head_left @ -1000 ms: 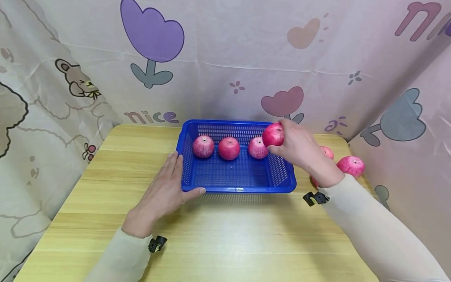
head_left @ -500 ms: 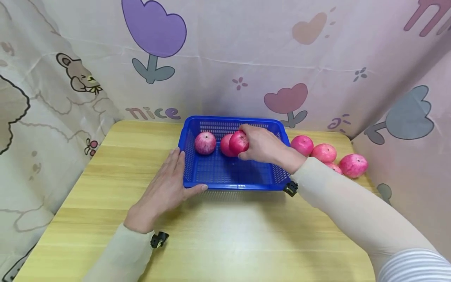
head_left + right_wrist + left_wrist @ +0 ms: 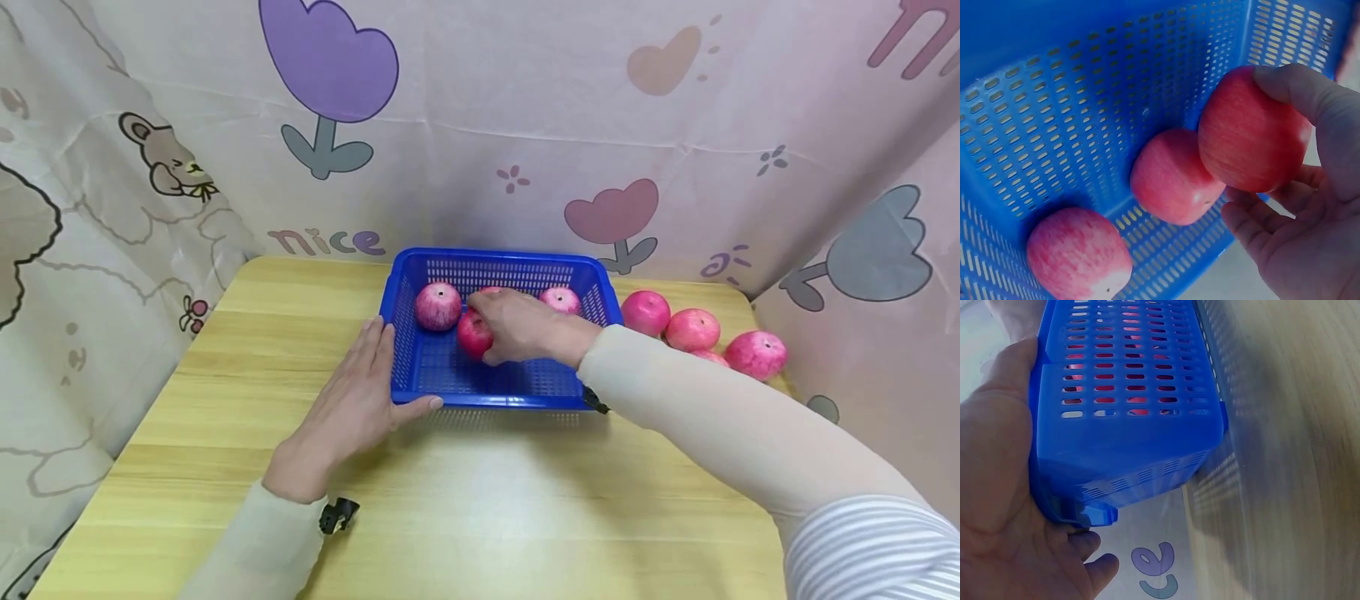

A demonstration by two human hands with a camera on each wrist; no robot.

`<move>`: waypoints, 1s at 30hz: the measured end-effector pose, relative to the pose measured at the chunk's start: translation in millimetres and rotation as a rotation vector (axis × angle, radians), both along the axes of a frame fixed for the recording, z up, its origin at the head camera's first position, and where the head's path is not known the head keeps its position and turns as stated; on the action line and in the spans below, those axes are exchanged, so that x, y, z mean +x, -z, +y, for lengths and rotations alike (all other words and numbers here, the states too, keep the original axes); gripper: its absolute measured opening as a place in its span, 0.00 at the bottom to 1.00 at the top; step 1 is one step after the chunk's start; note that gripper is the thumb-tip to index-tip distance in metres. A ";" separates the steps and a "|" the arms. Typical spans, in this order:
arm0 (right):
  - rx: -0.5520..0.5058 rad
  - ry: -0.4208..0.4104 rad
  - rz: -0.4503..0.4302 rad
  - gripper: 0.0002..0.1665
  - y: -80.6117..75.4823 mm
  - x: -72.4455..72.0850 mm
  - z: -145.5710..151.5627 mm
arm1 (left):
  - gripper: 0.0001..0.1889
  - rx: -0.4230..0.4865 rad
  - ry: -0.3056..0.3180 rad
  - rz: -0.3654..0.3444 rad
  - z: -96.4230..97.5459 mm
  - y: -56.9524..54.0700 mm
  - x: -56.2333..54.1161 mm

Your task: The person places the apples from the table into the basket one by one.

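A blue perforated plastic basket (image 3: 510,402) stands on the table. My right hand (image 3: 517,323) is inside it, gripping a red apple (image 3: 472,335) between thumb and fingers. In the right wrist view this apple (image 3: 1250,131) sits in the grasp, with another apple (image 3: 1175,178) close beside it. Along the back of the basket sit a streaked apple (image 3: 438,306) on the left, one mostly hidden behind my right hand, and a paler apple (image 3: 560,299) on the right. My left hand (image 3: 345,400) rests on the basket's front left corner, fingers straight along the side rim, thumb on the front rim.
Several more apples lie on the table right of the basket, among them a pink apple (image 3: 646,312) near its rim and a larger one (image 3: 756,355) by the table's right edge. A printed curtain (image 3: 465,100) hangs behind the wooden table (image 3: 480,500).
My right hand has carried the apple leftward from the basket's right side, then forward-down toward me inside the basket. The left hand stays at the corner.
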State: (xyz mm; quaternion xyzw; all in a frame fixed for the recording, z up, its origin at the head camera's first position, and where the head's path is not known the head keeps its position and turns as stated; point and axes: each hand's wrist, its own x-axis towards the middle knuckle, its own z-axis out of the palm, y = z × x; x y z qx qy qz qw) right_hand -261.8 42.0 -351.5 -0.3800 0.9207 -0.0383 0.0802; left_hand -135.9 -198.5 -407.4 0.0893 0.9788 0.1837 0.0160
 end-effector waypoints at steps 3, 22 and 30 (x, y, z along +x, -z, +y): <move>0.055 -0.038 0.025 0.39 2.3 -0.6 -6.9 | 0.71 0.000 -0.002 0.002 -0.1 -0.4 0.4; 0.258 -0.138 0.126 0.41 17.2 -7.9 -25.6 | 0.71 0.004 0.006 0.007 2.0 1.6 2.0; 0.296 -0.147 0.176 0.43 20.8 -11.4 -30.2 | 0.71 0.007 -0.002 0.003 1.0 1.1 1.9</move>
